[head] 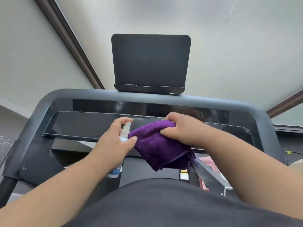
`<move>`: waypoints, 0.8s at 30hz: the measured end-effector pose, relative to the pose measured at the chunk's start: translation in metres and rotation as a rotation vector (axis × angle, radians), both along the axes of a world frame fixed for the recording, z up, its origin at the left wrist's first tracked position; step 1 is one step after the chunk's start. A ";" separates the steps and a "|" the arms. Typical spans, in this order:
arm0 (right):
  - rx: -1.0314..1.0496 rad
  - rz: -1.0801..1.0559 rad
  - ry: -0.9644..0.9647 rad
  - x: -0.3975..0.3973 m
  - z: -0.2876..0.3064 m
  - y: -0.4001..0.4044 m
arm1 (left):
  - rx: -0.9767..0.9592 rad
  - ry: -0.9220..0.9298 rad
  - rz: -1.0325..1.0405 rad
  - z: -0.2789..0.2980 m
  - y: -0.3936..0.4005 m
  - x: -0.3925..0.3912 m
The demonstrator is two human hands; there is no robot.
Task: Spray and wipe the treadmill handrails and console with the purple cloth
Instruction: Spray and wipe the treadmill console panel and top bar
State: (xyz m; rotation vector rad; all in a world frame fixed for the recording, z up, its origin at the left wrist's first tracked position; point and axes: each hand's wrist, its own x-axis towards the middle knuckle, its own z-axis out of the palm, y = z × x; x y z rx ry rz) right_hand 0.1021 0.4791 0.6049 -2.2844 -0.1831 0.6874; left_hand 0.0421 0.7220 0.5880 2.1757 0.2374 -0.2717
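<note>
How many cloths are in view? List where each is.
1. The purple cloth is gripped in the right hand, beside the spray bottle in the left hand. Others may be hidden.

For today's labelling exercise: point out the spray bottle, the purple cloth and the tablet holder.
spray bottle (126, 128): head view, white nozzle neck.
purple cloth (157, 145): head view, middle of the folded face.
tablet holder (150, 61): head view, centre of the dark panel.

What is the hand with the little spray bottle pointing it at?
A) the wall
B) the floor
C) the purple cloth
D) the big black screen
C: the left hand holds the spray bottle with its nozzle right against the purple cloth, which the right hand grips.
</note>
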 end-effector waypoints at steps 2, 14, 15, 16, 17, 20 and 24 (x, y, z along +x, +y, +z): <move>-0.079 0.036 -0.053 0.024 0.003 -0.004 | 0.015 0.022 0.056 -0.007 -0.014 0.011; -0.414 0.331 -0.464 0.005 -0.063 0.037 | 0.037 -0.024 0.359 -0.016 -0.015 0.019; -0.415 0.378 -0.438 0.003 -0.068 0.040 | 0.042 -0.023 0.348 -0.017 -0.015 0.016; -0.390 0.397 -0.421 0.004 -0.068 0.043 | 0.047 -0.024 0.335 -0.018 -0.014 0.013; -0.354 0.403 -0.388 0.008 -0.065 0.045 | 0.051 -0.027 0.319 -0.019 -0.014 0.011; -0.265 0.431 -0.238 0.025 -0.049 0.043 | 0.042 -0.043 0.277 -0.021 -0.012 0.005; -0.277 0.433 -0.585 0.037 -0.043 0.028 | 0.028 -0.095 0.288 -0.022 0.000 0.000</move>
